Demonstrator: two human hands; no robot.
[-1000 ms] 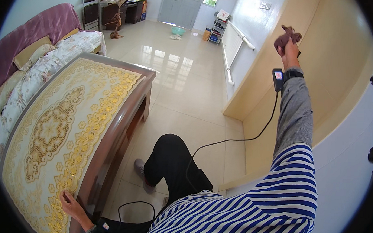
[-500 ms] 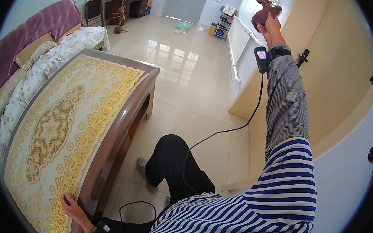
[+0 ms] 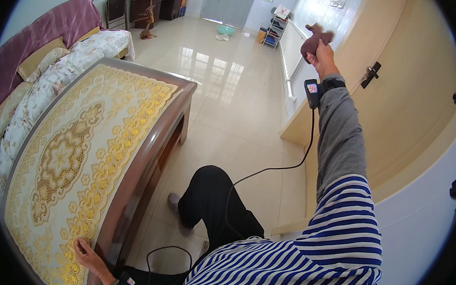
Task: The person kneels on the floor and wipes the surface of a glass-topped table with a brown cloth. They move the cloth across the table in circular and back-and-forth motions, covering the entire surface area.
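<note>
Held up at the end of my outstretched right arm is a bunched dark maroon cloth (image 3: 310, 47); my right hand (image 3: 324, 58) is closed round it, near the pale door frame and white wall. One loose end of the cloth sticks up and looks blurred. Low on the left, my left hand (image 3: 88, 256) rests on the gold-and-cream patterned tablecloth (image 3: 130, 118), close to the table's brown edge. Its fingers are loosely curled together, and nothing shows in them. Under the cloth stands a long brown table (image 3: 177, 82).
A cream door (image 3: 397, 100) with a black handle (image 3: 371, 74) is on my right. Beyond it are a white radiator (image 3: 293, 47) and a shoe rack (image 3: 274, 30). A green basin (image 3: 226, 30) sits on the far floor. The bed (image 3: 87, 55) lies left. A black cable (image 3: 273, 169) hangs from my right wrist.
My right hand and the maroon cloth have moved left and a little down, away from the door frame's upper part. My left hand has stayed at the table edge.
</note>
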